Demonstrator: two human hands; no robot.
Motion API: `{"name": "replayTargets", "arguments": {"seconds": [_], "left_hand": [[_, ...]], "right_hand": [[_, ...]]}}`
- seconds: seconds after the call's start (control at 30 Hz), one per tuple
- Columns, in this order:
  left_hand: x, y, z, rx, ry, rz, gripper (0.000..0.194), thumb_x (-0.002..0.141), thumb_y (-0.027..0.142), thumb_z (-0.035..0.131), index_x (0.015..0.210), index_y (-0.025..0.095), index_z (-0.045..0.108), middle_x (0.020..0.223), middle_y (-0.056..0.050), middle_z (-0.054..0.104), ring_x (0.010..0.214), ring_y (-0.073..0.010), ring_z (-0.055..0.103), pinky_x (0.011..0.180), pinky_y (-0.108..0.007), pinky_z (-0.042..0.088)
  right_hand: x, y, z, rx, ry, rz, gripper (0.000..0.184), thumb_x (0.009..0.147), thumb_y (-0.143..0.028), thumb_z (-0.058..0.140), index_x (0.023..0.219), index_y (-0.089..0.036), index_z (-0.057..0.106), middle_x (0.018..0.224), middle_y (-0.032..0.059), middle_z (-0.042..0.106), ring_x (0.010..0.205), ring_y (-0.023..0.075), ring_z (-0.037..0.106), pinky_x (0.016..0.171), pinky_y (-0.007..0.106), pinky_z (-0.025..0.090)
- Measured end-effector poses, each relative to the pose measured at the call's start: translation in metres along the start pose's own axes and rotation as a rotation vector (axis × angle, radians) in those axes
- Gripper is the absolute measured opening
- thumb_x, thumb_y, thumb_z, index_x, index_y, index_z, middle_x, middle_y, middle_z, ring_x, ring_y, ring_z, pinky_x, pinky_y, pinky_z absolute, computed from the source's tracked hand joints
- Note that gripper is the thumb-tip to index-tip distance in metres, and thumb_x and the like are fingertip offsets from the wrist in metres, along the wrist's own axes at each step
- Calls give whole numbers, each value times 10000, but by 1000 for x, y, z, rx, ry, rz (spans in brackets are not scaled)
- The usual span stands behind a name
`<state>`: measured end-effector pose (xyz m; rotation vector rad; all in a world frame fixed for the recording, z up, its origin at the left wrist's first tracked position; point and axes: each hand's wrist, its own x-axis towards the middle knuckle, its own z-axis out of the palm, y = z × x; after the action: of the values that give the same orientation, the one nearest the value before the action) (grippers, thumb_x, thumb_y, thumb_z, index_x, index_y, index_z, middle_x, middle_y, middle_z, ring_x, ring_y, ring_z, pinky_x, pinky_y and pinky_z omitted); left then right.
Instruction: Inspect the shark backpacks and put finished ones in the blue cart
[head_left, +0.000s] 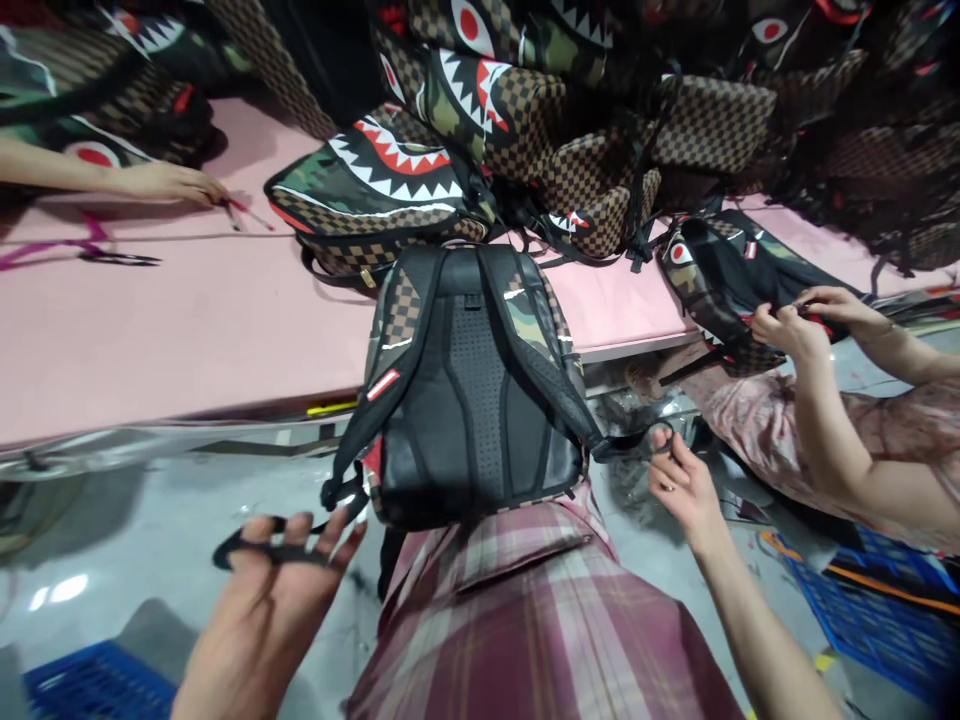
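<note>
A backpack (480,400) leans upright against the table edge in front of me, its black padded back and both shoulder straps facing me. Checkered and camouflage panels show at its sides. My left hand (274,595), palm up at the lower left, has a black webbing strap (289,553) threaded across its fingers, coming from the bag's left strap end. On the other side, my right hand (684,488) pinches the end of the right webbing strap (630,440), which is drawn out sideways from the bag.
On the pink table (187,310), a pile of shark-mouth backpacks (540,120) stands behind mine. A co-worker's hand (172,185) holds a small red tool at left, near black-bladed snips (120,258). Another co-worker (847,340) handles a backpack at right. Blue crates (105,685) stand on the floor.
</note>
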<state>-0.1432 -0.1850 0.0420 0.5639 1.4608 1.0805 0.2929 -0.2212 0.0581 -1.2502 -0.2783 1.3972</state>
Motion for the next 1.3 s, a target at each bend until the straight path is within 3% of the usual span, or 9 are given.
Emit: {"name": "replayTargets", "arguments": {"seconds": [0.1, 0.23, 0.33, 0.47, 0.73, 0.93, 1.07, 1.2, 1.3], "left_hand": [[5, 20, 52, -382, 126, -95, 273, 798, 484, 550, 1062, 553, 530, 1174, 160, 583, 1174, -174, 506, 886, -362, 512], [6, 16, 96, -432, -10, -255, 227, 847, 411, 523, 1041, 514, 582, 1287, 173, 503, 1220, -150, 463, 877, -286, 506], [15, -1, 100, -342, -130, -177, 204, 837, 448, 532, 1015, 533, 586, 1291, 176, 501, 1230, -157, 454, 882, -295, 502], [30, -13, 97, -310, -147, -114, 199, 860, 427, 504, 1021, 507, 588, 1266, 124, 540, 1181, -180, 507, 884, -357, 506], [23, 8, 122, -470, -62, -217, 213, 862, 335, 528, 1045, 413, 603, 1190, 68, 593, 1147, -170, 533, 885, -338, 501], [32, 13, 120, -415, -77, -210, 203, 901, 290, 464, 1025, 369, 604, 995, 34, 638, 956, -121, 607, 802, -290, 509], [27, 14, 116, -377, -173, -269, 167, 867, 257, 505, 994, 265, 612, 596, 61, 469, 450, -16, 444, 480, -127, 413], [15, 6, 100, 21, -287, -314, 354, 723, 387, 646, 998, 166, 610, 554, 73, 438, 359, -13, 288, 341, -141, 247], [14, 4, 61, 523, -354, -267, 561, 605, 620, 620, 862, 123, 656, 604, -6, 576, 484, -107, 499, 464, -223, 422]], "right_hand": [[6, -3, 22, 144, 23, -27, 130, 865, -286, 506, 837, -237, 623, 681, -32, 601, 413, 54, 354, 393, 147, 364], [14, 5, 19, 291, 125, 7, 145, 870, -210, 497, 833, -220, 636, 620, -48, 567, 485, 47, 463, 474, 112, 434], [21, 10, 7, 271, 171, 35, 140, 864, -213, 509, 870, -224, 648, 641, -46, 588, 538, 52, 524, 531, 122, 474], [29, 14, -5, 85, 132, 25, 180, 852, -313, 530, 965, -236, 646, 728, -10, 637, 636, 105, 592, 535, 195, 505], [42, 17, -15, -57, 32, 46, 195, 844, -399, 536, 971, -295, 641, 701, -10, 637, 650, 125, 599, 527, 218, 499], [42, 14, -11, 57, -41, 133, 129, 792, -377, 625, 805, -249, 618, 516, -68, 484, 376, 46, 376, 400, 149, 389], [39, 14, -32, -469, -99, 222, 360, 776, -533, 564, 768, -175, 608, 488, -41, 501, 294, 31, 208, 307, 186, 240], [40, 17, -55, -1056, 58, 170, 375, 716, -516, 612, 691, -143, 643, 539, 60, 610, 385, 124, 462, 387, 241, 337], [31, 18, -43, -1189, 222, -54, 304, 761, -438, 585, 894, -178, 667, 876, 105, 687, 759, 232, 633, 644, 300, 467]]}}
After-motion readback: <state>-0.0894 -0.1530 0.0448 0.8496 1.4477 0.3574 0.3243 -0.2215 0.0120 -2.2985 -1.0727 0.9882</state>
